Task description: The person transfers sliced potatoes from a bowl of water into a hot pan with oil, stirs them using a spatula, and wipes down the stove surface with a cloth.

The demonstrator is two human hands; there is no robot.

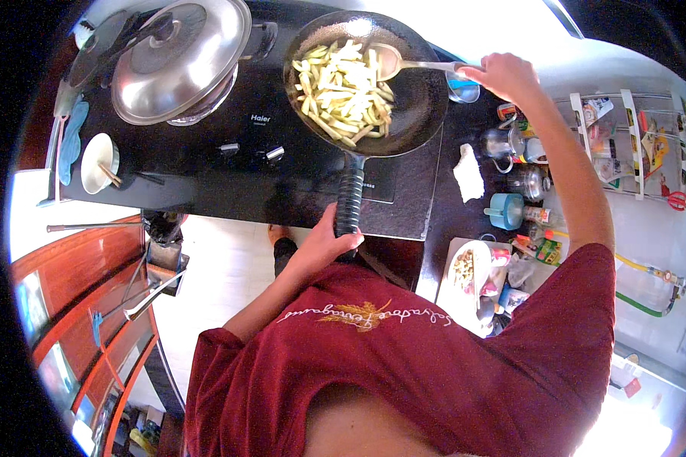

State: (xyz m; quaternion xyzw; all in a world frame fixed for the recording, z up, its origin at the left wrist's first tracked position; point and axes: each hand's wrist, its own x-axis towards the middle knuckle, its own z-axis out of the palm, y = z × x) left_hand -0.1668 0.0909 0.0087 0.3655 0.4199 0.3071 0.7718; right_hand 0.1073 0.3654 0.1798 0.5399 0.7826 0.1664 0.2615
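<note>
A dark wok (pixel 415 114) sits over the right part of the black stove. Pale yellow-green vegetable strips (pixel 341 91) are heaped in its left half. My left hand (pixel 324 245) is closed around the wok's black ribbed handle (pixel 349 194), near its end. Up at the right, my right hand (pixel 507 78) grips the end of a spatula (pixel 427 66), its thumb along the handle. The broad head of the spatula rests at the right edge of the strips, inside the wok.
A large lidded steel pan (pixel 198 68) stands on the stove's left side. Left of the knobs is a white bowl (pixel 100 164) with chopsticks. Jars (pixel 527 183), a teal container (pixel 504 212) and a white crumpled cloth or paper (pixel 468 173) lie along the right counter.
</note>
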